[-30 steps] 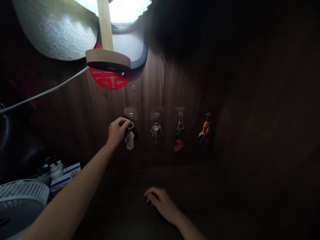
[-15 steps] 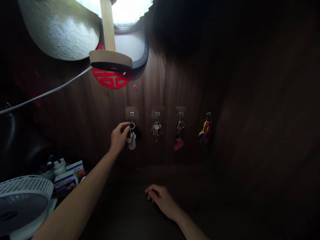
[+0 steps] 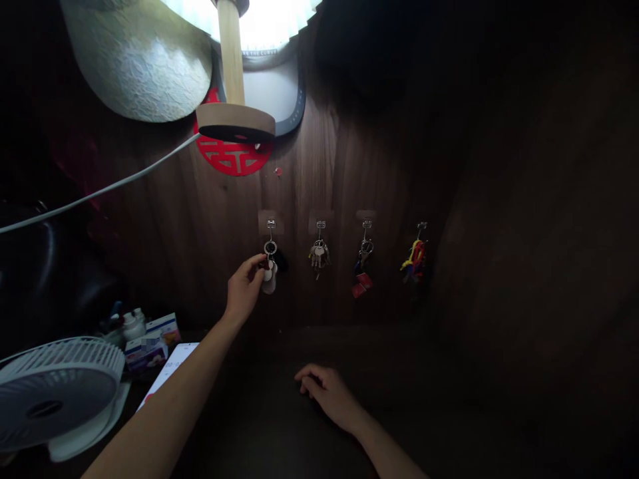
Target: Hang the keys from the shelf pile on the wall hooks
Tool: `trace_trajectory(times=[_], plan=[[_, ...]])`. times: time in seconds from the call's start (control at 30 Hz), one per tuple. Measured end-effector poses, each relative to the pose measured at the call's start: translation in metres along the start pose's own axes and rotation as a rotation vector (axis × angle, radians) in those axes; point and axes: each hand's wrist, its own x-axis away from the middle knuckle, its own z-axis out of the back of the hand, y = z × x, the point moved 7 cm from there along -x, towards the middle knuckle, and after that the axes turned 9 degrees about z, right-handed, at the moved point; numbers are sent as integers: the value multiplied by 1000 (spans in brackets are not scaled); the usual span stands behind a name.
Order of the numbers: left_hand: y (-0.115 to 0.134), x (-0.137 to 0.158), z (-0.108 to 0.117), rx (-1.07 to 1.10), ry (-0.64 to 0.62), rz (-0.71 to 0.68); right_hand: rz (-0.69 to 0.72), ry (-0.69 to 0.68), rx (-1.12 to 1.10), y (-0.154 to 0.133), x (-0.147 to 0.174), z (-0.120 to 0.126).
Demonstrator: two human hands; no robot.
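My left hand (image 3: 244, 287) is raised at the wall, thumb and index finger closed at a bunch of key fobs (image 3: 270, 274) on the leftmost hook. The bunch has a metal ring, a round whitish tag and a pale oval fob; its ring hangs from the hook, and a dark piece shows between my fingertips. Low in the view, my right hand (image 3: 329, 394) rests on the dark tabletop, fingers loosely bent and a little apart, holding nothing.
More hooks to the right carry a key bunch (image 3: 319, 254), keys with red tags (image 3: 362, 285) and coloured cords (image 3: 414, 259). A lit lamp (image 3: 234, 120) stands out above. At lower left are a white fan (image 3: 64, 392), small boxes (image 3: 146, 352) and a phone (image 3: 172, 366).
My left hand has slid down from the ring to the fobs below it. The view has shifted slightly, uncovering more of the phone. My right hand stays on the tabletop.
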Motion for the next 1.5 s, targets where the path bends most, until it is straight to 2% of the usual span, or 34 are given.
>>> trace_trajectory(times=[0.43,0.73,1.03,1.27,1.5], plan=[[-9,48,2,-196,-130,-93,43,-8,90,-4,1,-1],[-39,99,2,-238,-252,7,54,-7,113,-4,1,-3],[-65,145,15,-259,-365,54,57,-24,144,-5,1,-4],[-74,171,21,-274,-466,106,53,-33,161,-9,0,-4],[-74,187,23,-280,-510,193,64,-35,158,-7,0,-5]])
